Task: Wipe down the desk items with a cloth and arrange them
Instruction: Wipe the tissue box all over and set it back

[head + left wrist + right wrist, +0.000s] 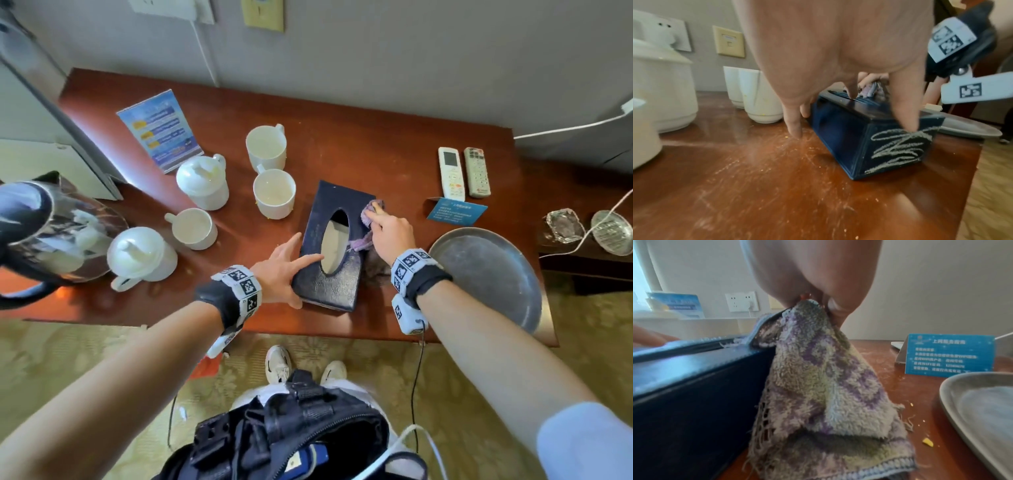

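Purple terry cloth (pixel 368 219) pinched in right hand (pixel 390 234), scrubbing dark blue tissue box (pixel 330 274) near desk's (pixel 394 147) front edge; left hand (pixel 281 270) spread flat, bracing it from sliding.

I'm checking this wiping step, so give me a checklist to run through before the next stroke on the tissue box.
1. Left hand steadies the tissue box: ok, fingers spread on its top and side.
2. Right hand grips the cloth: ok.
3. Cloth touches the box: ok, at its far right edge.
4. Near end face clean: not ok, pale scribble marks.
5. Desk around the box clean: not ok, crumbs and dust.
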